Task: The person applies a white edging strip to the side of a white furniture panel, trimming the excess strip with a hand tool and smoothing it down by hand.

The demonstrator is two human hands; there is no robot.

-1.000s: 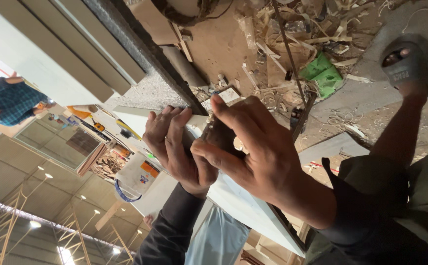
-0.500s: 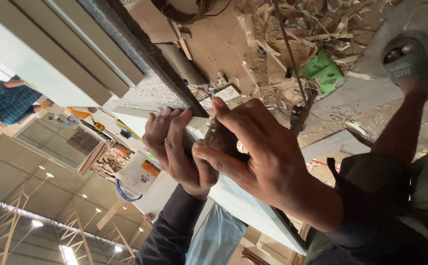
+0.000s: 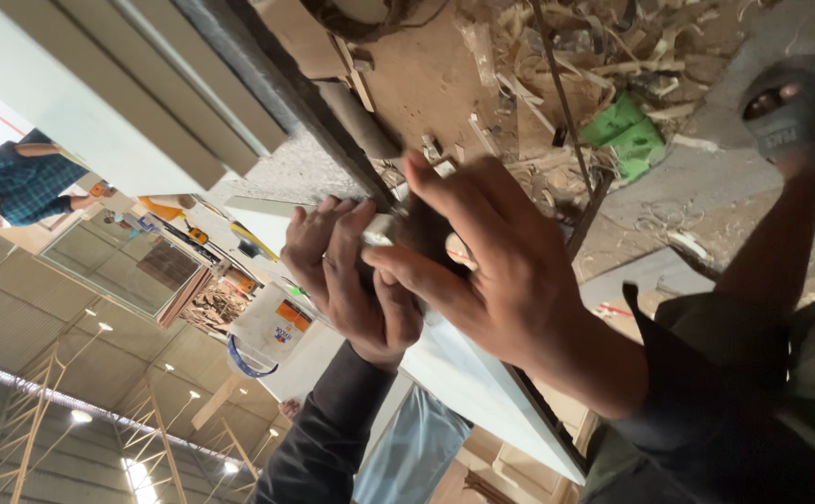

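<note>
Both hands meet at the middle of the head view, which is tilted hard, so the floor runs across the top and a roof shows at the bottom left.

Left hand [image 3: 347,280] comes up from 6 o'clock in a dark sleeve, palm toward the camera, fingers together and curled round a small dark block [image 3: 421,229] with a pale end showing at its 9 o'clock side. Right hand [image 3: 491,271] reaches in from 4 o'clock, forearm bare below a dark rolled sleeve, fingers long and nearly straight, laid over the same block from the other side. So both are closed on it, narrow, pressing toward each other; what the block is I cannot tell, since the fingers hide most of it.

It sits at the near end of a long white panel [image 3: 482,387] that runs off toward 5 o'clock, and just below a dark rail [image 3: 286,89] that slants from 12 toward the hands. The two-sided grip looks meant to steady the block against the panel's edge, one palm backing it and the other bearing down.

At 2 o'clock another hand in a grey glove [image 3: 795,107] is raised, its arm running down to 4 o'clock; whose it is stays unclear. Wood shavings [image 3: 604,47] and a green scrap [image 3: 627,131] litter the floor at 1 o'clock. A person in a blue checked shirt [image 3: 15,182] stands at 9 o'clock, well apart.
</note>
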